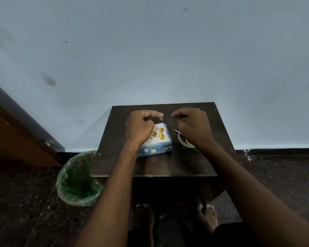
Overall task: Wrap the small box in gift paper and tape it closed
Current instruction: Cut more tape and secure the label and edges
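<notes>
Head view: dark square worktop (168,163) set against a pale blue wall (150,50). Small box (157,141) in the middle of the worktop, lying flat, already covered in gift paper printed with gold balloons on a white top face and small cartoon figures on a blue side; left part of the box hidden behind the left wrist. Left hand (141,126) raised above the far edge of the box, grip curled, thumb and forefinger pinching one end of a short strip of clear tape (161,119). Right hand (191,125) level with it and just beside, grip likewise curled, fingertips pinching toward the other end of the strip; exact contact on that side too faint to confirm. Strip held roughly level between the two hands, apart from the box. Tape roll (184,142) on the worktop just right of the box, partly hidden under the right wrist. Scissors (177,131), only the blade tips showing, between box and roll. Green lined bin (77,180) on the dark floor, left of the worktop. Bare feet (208,216) visible below the near edge.
</notes>
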Demonstrator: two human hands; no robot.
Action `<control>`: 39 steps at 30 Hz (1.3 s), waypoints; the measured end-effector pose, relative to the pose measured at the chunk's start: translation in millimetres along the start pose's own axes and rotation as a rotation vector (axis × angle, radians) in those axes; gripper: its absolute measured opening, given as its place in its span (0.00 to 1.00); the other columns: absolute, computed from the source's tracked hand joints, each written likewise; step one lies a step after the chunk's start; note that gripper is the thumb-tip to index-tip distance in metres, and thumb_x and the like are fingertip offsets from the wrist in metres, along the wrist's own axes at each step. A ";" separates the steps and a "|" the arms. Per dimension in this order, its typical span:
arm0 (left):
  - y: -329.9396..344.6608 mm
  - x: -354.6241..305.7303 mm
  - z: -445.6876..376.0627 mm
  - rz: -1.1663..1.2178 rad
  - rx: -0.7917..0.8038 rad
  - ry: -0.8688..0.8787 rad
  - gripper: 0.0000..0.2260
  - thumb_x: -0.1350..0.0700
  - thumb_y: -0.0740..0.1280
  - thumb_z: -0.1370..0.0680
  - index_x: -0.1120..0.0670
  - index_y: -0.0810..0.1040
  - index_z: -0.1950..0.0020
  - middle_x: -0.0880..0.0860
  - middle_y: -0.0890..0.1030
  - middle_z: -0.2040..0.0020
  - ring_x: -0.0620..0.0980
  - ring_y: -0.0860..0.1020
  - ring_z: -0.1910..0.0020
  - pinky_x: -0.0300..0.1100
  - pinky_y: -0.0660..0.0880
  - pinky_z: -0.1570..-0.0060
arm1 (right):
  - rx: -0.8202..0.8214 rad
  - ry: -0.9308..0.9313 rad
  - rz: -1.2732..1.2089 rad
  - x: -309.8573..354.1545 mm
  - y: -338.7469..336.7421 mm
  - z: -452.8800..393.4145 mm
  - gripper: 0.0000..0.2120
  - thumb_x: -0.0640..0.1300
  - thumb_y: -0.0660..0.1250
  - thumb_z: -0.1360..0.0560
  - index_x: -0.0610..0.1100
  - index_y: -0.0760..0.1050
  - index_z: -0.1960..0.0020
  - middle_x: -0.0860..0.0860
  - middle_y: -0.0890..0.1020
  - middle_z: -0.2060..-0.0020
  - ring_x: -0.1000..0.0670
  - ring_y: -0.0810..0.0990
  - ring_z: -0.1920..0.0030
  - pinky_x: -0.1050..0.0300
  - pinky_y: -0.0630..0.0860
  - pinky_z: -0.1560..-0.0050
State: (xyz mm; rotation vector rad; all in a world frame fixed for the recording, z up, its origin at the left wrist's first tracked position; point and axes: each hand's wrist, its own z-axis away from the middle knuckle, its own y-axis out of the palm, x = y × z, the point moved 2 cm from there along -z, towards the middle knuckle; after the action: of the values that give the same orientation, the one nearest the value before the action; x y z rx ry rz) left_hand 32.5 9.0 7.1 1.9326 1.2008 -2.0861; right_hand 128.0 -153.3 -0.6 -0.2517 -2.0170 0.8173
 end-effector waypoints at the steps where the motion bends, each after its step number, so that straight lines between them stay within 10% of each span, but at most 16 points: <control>1: -0.9 1.1 -0.1 -0.007 0.004 -0.030 0.25 0.62 0.60 0.30 0.35 0.89 0.53 0.33 0.86 0.49 0.36 0.81 0.40 0.53 0.76 0.31 | -0.001 0.009 -0.065 1.9 2.6 -0.1 0.12 0.33 0.70 0.25 0.46 0.88 0.48 0.54 0.88 0.55 0.58 0.85 0.53 0.59 0.82 0.47; 8: 5.1 1.1 2.3 -0.010 0.010 -0.143 0.22 0.62 0.62 0.26 0.35 0.87 0.58 0.29 0.84 0.57 0.38 0.82 0.42 0.56 0.68 0.26 | 0.096 0.068 -0.128 4.5 15.8 9.8 0.03 0.42 0.79 0.29 0.48 0.87 0.56 0.57 0.86 0.64 0.59 0.85 0.62 0.54 0.85 0.54; 20: 9.7 6.0 -1.3 0.085 0.066 -0.103 0.18 0.69 0.73 0.24 0.54 0.87 0.38 0.49 0.89 0.50 0.43 0.88 0.54 0.46 0.87 0.54 | 0.104 0.165 -0.171 1.8 17.8 12.5 0.05 0.43 0.82 0.31 0.48 0.86 0.59 0.56 0.86 0.66 0.60 0.84 0.65 0.59 0.82 0.57; 39: 14.7 4.9 3.5 -0.001 -0.016 -0.175 0.17 0.61 0.76 0.29 0.35 0.87 0.59 0.30 0.85 0.57 0.36 0.83 0.46 0.54 0.73 0.29 | 0.084 0.064 -0.118 4.2 18.4 12.7 0.13 0.43 0.83 0.32 0.48 0.83 0.51 0.56 0.84 0.63 0.58 0.82 0.63 0.57 0.83 0.56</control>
State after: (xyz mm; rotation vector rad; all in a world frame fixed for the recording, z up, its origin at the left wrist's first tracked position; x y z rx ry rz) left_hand 36.3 -0.9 -4.6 1.7005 1.1781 -2.1854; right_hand 112.8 -143.1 -14.1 -0.1085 -1.9140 0.8077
